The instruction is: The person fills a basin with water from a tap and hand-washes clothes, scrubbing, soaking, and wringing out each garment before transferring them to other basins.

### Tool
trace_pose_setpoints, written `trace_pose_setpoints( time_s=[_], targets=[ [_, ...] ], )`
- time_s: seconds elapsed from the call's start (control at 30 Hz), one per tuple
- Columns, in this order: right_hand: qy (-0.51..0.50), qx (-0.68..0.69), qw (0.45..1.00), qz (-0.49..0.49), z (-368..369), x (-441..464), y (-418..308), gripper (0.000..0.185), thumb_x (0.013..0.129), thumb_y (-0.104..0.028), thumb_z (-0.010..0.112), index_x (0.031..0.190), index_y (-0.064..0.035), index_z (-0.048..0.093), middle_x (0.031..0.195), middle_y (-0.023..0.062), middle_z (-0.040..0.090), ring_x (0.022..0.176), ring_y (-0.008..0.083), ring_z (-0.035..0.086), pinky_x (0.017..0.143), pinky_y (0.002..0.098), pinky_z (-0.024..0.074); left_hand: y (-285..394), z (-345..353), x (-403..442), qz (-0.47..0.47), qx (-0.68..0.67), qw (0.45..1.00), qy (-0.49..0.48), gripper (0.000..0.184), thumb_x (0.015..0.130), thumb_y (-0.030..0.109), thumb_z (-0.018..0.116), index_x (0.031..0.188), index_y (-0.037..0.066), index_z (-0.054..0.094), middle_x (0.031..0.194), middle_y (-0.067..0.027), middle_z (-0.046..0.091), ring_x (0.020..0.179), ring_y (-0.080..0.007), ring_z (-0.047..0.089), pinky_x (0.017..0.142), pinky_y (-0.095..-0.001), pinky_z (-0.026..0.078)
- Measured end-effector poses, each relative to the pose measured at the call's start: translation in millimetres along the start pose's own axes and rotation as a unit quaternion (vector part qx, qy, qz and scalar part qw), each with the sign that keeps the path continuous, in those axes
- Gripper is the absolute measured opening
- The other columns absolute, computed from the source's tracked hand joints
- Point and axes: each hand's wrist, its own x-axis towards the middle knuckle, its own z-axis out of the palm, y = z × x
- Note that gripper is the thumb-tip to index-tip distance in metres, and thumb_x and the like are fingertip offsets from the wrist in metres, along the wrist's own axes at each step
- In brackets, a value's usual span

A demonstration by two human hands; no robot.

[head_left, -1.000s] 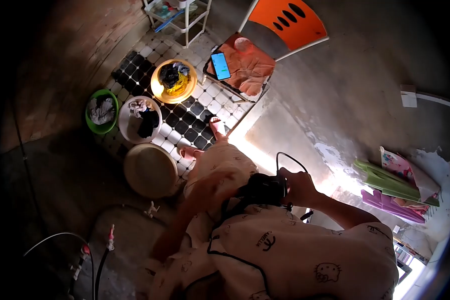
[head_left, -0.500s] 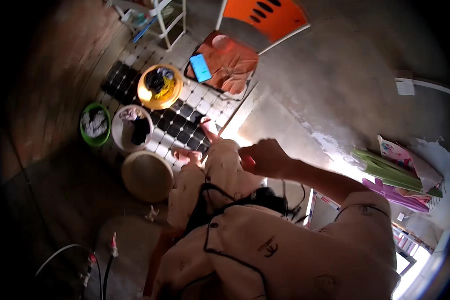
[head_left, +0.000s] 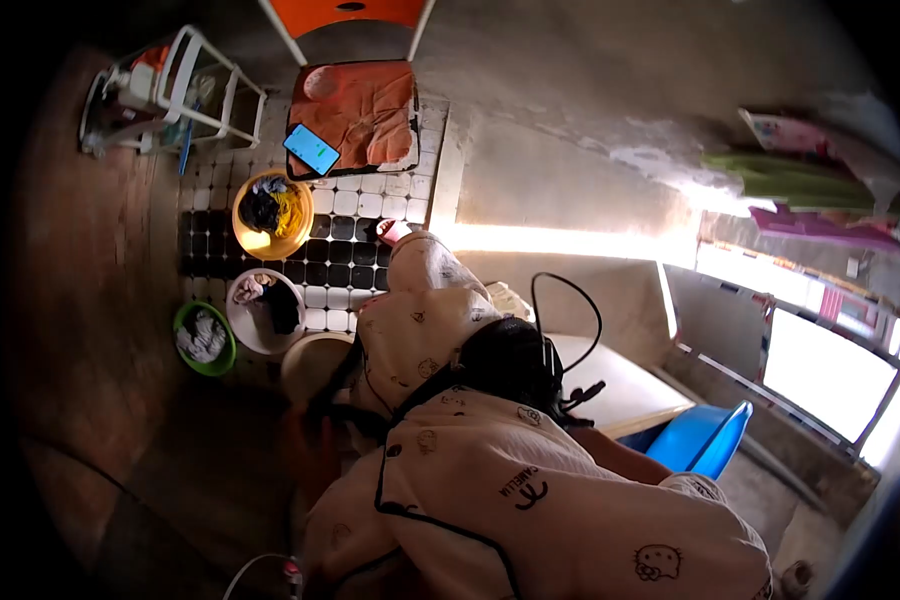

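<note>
My left hand (head_left: 310,450) hangs low beside my thigh in deep shade; its fingers are too dark and blurred to read. On the right only my forearm (head_left: 620,455) shows. It runs behind my shirt towards a black bag (head_left: 510,365) at my waist, and my right hand is hidden. Beyond my left hand lies a beige basin (head_left: 315,365), partly covered by my leg. Past it stand a pale pink basin (head_left: 255,335) with dark and light clothes, a green basin (head_left: 228,350) with grey cloth, and a yellow basin (head_left: 305,215) with black and yellow clothes.
A phone (head_left: 312,150) lies on an orange-brown chair seat (head_left: 380,110) by the wall. A white metal rack (head_left: 240,110) stands at upper left. To the right are a blue tub (head_left: 695,440), a pale board (head_left: 610,385) and hanging cloths (head_left: 810,185). Black and white tiles cover the floor.
My right hand, raised in front of me before, has dropped behind my body. My view has turned, bringing the blue tub and the bright window into sight. My left hand now shows dimly.
</note>
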Motion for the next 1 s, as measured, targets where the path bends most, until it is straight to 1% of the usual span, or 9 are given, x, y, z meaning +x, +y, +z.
trace_pose_setpoints(
  time_s=[0.03, 0.1, 0.17, 0.23, 0.33, 0.4, 0.7, 0.8, 1.0],
  targets=[
    [0.003, 0.031, 0.999, -0.007, 2.2, 10.6, -4.4, 0.063, 0.083, -0.057, 0.039, 0.126, -0.0119, 0.039, 0.113, 0.0044, 0.052, 0.099, 0.0158, 0.051, 0.075, 0.0296, 0.0447, 22.5, -8.6, 21.9, 0.016, -0.007, 1.0, 0.001, 0.031, 0.084, 0.017, 0.054, 0.11, 0.002, 0.05, 0.111, -0.0119, 0.052, 0.099, -0.0203, 0.051, 0.082, -0.0327, 0.041],
    [0.017, 0.057, 0.998, -0.034, 8.1, 23.9, -14.7, 0.065, 0.083, -0.058, 0.038, 0.128, -0.0109, 0.038, 0.113, 0.0045, 0.051, 0.099, 0.0161, 0.05, 0.077, 0.03, 0.0439, 61.0, -4.5, 64.1, 0.006, -0.203, 0.966, -0.161, 0.034, 0.078, 0.015, 0.062, 0.108, 0.004, 0.052, 0.106, -0.0098, 0.055, 0.095, -0.0212, 0.054, 0.081, -0.033, 0.042],
    [0.066, 0.044, 0.995, -0.069, 18.7, 27.0, -28.7, 0.067, 0.083, -0.059, 0.038, 0.129, -0.01, 0.036, 0.114, 0.0046, 0.051, 0.1, 0.0163, 0.05, 0.078, 0.0304, 0.0432, 89.9, 19.3, 92.8, 0.124, -0.345, 0.883, -0.292, 0.041, 0.071, 0.013, 0.069, 0.108, 0.004, 0.052, 0.108, -0.0086, 0.054, 0.096, -0.0183, 0.053, 0.082, -0.0311, 0.042],
    [0.157, -0.016, 0.979, -0.131, 40.6, 18.7, -51.5, 0.064, 0.085, -0.057, 0.038, 0.124, -0.0064, 0.04, 0.109, 0.0048, 0.052, 0.096, 0.0146, 0.049, 0.077, 0.0286, 0.0422, 119.8, 38.4, 106.8, 0.075, -0.359, 0.852, -0.374, 0.047, 0.066, 0.015, 0.074, 0.106, 0.004, 0.053, 0.105, -0.0081, 0.055, 0.093, -0.0183, 0.054, 0.079, -0.0285, 0.043],
    [0.182, -0.111, 0.953, -0.217, 56.7, 15.7, -81.6, 0.058, 0.087, -0.052, 0.041, 0.11, -0.0004, 0.052, 0.096, 0.005, 0.056, 0.086, 0.0111, 0.048, 0.073, 0.0246, 0.0406, 128.6, 33.4, 115.3, 0.12, -0.274, 0.883, -0.361, 0.051, 0.062, 0.017, 0.077, 0.104, 0.003, 0.053, 0.102, -0.0087, 0.054, 0.09, -0.0195, 0.054, 0.077, -0.028, 0.043],
    [0.21, -0.179, 0.932, -0.237, 65.6, 15.3, -101.8, 0.054, 0.085, -0.05, 0.046, 0.088, 0.0029, 0.056, 0.077, 0.0047, 0.054, 0.074, 0.0101, 0.044, 0.067, 0.0248, 0.0392, 106.8, 34.8, 110.5, 0.049, -0.307, 0.889, -0.337, 0.048, 0.063, 0.018, 0.075, 0.102, 0.002, 0.053, 0.1, -0.0091, 0.054, 0.087, -0.0205, 0.055, 0.077, -0.0299, 0.043],
    [0.156, -0.291, 0.913, -0.239, 74.5, 23.2, -147.0, 0.056, 0.083, -0.049, 0.051, 0.092, 0.0061, 0.058, 0.078, 0.0101, 0.059, 0.073, 0.0123, 0.053, 0.066, 0.0254, 0.0427, 70.6, 28.2, 90.8, 0.14, -0.305, 0.921, -0.198, 0.049, 0.063, 0.011, 0.074, 0.105, 0.002, 0.051, 0.102, -0.0094, 0.053, 0.086, -0.0203, 0.057, 0.074, -0.0299, 0.044],
    [0.146, -0.342, 0.911, -0.178, 71.4, 20.9, -155.7, 0.048, 0.088, -0.039, 0.048, 0.107, 0.0052, 0.054, 0.091, 0.0068, 0.059, 0.084, 0.0101, 0.051, 0.076, 0.0243, 0.0417, 71.3, 29.4, 88.7, 0.181, -0.266, 0.932, -0.166, 0.054, 0.062, 0.011, 0.073, 0.11, 0.002, 0.052, 0.104, -0.0125, 0.054, 0.091, -0.0231, 0.057, 0.075, -0.0312, 0.045],
    [0.131, -0.375, 0.895, -0.204, 68.5, 21.8, -163.6, 0.054, 0.085, -0.046, 0.048, 0.095, 0.0057, 0.057, 0.077, 0.01, 0.059, 0.072, 0.012, 0.053, 0.067, 0.026, 0.0434, 81.3, 29.6, 82.8, 0.207, -0.264, 0.934, -0.126, 0.056, 0.063, 0.014, 0.073, 0.114, 0.003, 0.052, 0.106, -0.0144, 0.055, 0.098, -0.0277, 0.055, 0.079, -0.0323, 0.045]
  ],
)
